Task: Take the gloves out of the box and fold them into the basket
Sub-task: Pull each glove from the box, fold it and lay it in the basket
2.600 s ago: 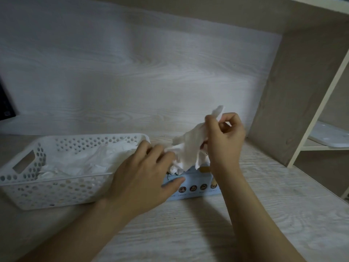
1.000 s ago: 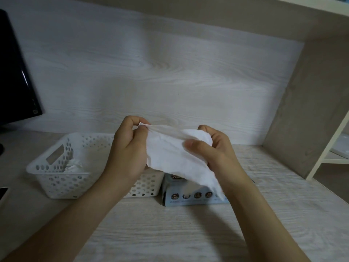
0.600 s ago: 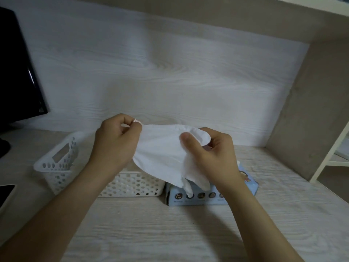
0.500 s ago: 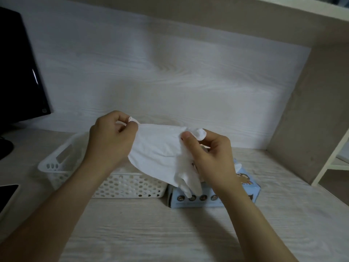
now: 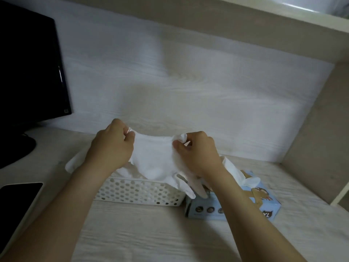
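1 basket (image 5: 136,191), 1 box (image 5: 264,203), 2 hands (image 5: 111,148) (image 5: 196,154)

Basket (image 5: 139,193) left of box (image 5: 251,207), touching; monitor (image 5: 28,69) far left.

You can read only "XL", on the near right corner of the blue box (image 5: 261,204); its round icons (image 5: 209,209) are too blurred to read

White glove (image 5: 154,159) stretched above white basket (image 5: 136,191), beside blue box (image 5: 264,203)
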`<action>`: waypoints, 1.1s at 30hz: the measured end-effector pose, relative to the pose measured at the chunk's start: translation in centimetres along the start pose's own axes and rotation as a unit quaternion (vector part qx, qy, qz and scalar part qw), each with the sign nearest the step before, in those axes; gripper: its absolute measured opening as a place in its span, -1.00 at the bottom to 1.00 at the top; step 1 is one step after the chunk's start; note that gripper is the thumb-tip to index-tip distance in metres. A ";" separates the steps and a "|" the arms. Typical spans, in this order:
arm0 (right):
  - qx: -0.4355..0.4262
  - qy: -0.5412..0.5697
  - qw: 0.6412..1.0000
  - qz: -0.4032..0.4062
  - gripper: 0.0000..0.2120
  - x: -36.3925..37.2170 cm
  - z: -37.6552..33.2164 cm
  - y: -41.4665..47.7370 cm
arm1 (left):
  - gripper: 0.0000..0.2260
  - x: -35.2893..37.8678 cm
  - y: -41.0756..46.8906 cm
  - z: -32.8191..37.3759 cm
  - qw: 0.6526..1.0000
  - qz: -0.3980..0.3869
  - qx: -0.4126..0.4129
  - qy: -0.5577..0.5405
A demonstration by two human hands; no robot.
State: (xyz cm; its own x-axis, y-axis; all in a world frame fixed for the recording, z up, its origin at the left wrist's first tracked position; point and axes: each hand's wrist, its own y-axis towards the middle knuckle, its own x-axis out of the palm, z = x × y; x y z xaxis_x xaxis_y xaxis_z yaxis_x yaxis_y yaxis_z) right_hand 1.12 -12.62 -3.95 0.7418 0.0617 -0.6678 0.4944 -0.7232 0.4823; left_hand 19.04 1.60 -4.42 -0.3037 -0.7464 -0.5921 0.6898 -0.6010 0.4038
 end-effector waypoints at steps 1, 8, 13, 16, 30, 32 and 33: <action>0.005 -0.003 1.000 -0.023 -0.54 0.2 -0.2 0.5 | -0.83 -0.1 0.1 -0.4 1.000 -0.003 -0.003 0.010; 0.009 -0.049 0.996 -0.067 -0.72 2.8 -2.0 2.8 | -0.81 -0.8 0.6 -2.0 0.983 -0.028 -0.015 0.182; -0.062 -0.178 0.979 -0.075 -0.54 2.5 -2.8 2.1 | -0.78 -1.0 0.3 -1.3 0.964 -0.036 -0.036 0.261; -0.143 -0.144 0.971 -0.123 -0.63 1.2 -3.2 1.7 | -0.79 -0.7 0.6 -1.4 0.955 -0.027 0.029 0.294; -0.242 -0.162 0.914 -0.284 -0.83 3.0 -5.5 -0.2 | -0.77 -0.4 0.6 -2.0 0.977 -0.183 0.025 0.103; -0.256 -0.155 0.919 -0.258 -0.90 2.5 -5.9 -0.1 | -0.84 -0.3 0.5 -2.0 0.975 -0.192 0.025 0.108; -0.260 -0.144 0.920 -0.256 -0.87 2.3 -6.1 -0.2 | -0.87 -0.2 0.6 -2.0 0.974 -0.197 0.022 0.109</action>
State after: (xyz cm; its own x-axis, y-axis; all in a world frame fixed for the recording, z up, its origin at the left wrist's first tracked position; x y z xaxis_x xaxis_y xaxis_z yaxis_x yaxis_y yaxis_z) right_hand 5.48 -8.10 -2.13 0.2380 0.0626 -0.9693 0.9507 -0.2191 0.2193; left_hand 20.84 2.00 -5.43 -0.3896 -0.3805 -0.8387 0.5174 -0.8438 0.1424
